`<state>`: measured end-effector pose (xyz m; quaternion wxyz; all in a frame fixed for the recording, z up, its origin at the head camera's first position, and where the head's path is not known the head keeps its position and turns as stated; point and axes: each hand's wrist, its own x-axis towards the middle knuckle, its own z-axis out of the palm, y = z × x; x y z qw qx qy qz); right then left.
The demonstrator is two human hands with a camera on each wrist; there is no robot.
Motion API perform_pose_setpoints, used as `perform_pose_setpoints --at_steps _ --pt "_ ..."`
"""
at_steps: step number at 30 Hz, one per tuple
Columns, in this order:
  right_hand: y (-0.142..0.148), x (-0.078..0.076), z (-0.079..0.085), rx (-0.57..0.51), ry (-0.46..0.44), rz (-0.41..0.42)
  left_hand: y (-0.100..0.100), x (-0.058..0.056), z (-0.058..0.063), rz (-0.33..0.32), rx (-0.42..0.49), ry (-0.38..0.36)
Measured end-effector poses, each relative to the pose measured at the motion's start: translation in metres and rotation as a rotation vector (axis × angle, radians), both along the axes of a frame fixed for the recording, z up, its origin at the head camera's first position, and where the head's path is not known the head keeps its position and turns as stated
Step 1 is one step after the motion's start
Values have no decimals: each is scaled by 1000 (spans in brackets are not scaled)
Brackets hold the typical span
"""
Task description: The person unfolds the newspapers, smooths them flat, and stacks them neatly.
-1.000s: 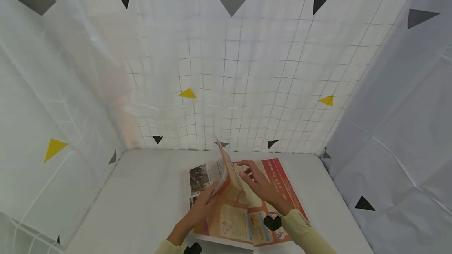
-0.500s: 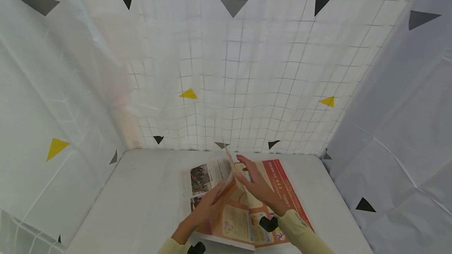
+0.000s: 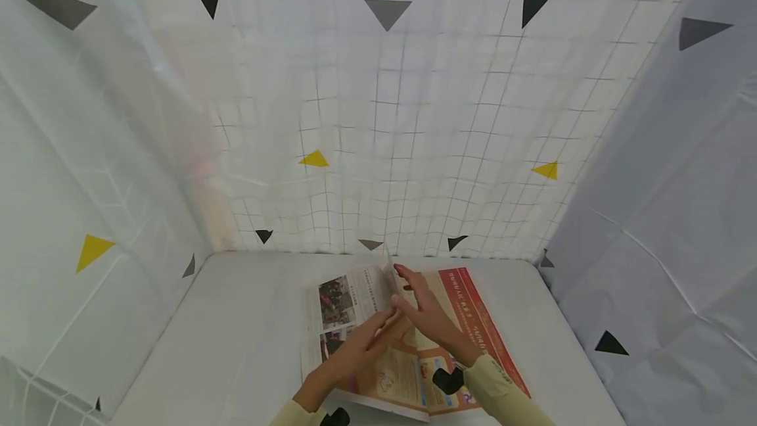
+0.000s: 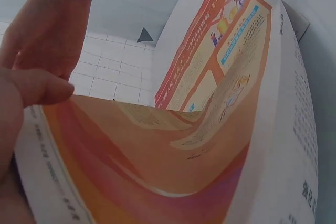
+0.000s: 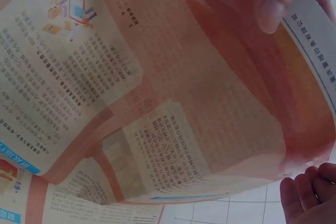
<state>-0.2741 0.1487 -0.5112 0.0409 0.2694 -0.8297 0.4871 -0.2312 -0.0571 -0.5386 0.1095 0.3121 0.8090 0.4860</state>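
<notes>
A newspaper [image 3: 437, 386] with orange and cream pages lies spread before me, one leaf lifted and bowed upward. My left hand [image 3: 355, 350] pinches the outer margin of that leaf; in the left wrist view its thumb [image 4: 47, 87] presses on the edge, and the fingers behind are hidden. My right hand [image 3: 428, 314] is against the upper part of the leaf, fingers loosely extended and the thumb apart, close to the left fingertips. In the right wrist view its fingertips [image 5: 307, 190] are right at the leaf's corner, while the left thumb sits on the margin above.
The newspaper lies on a white table [image 3: 248, 321]. Black-and-white photos [image 3: 337, 301] show on the turned page at left, a red banner [image 3: 473, 307] on the right page. White sheeting with grid lines [image 3: 384, 117] and coloured triangles encloses the table's back and sides.
The lifted leaf has swung and lowered, showing more of the photo page behind it. My left hand has moved right and slightly up; my right hand has closed in on the leaf.
</notes>
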Motion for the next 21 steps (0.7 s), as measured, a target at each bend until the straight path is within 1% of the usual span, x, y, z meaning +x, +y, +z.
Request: perform_pose_setpoints --at_steps 1,2,4,5,7,8,10,14,16,18,21 --pt "1 0 -1 3 14 2 0 -1 0 -17 10 8" --pt "2 0 -2 9 26 4 0 -1 0 -31 19 -1" --pt "3 0 -4 12 48 4 -2 -3 0 -66 42 -50" --pt "4 0 -4 12 59 1 -3 -4 1 -82 56 -93" --pt "5 0 -5 10 68 -12 -6 -6 1 -93 63 -150" --pt "5 0 -5 8 73 -17 -9 -7 1 -85 61 -185" --pt "5 -1 -4 4 81 -19 -14 -8 3 -66 57 -216" --pt "4 -1 -3 6 57 -17 -24 -12 7 -18 29 -235" --pt "5 0 -3 6 40 -18 -29 -15 7 -6 18 -227" --pt "5 1 -3 9 32 -23 -35 -18 6 -3 19 -212" --pt "6 1 -3 16 28 -14 -45 -23 1 42 34 -193"
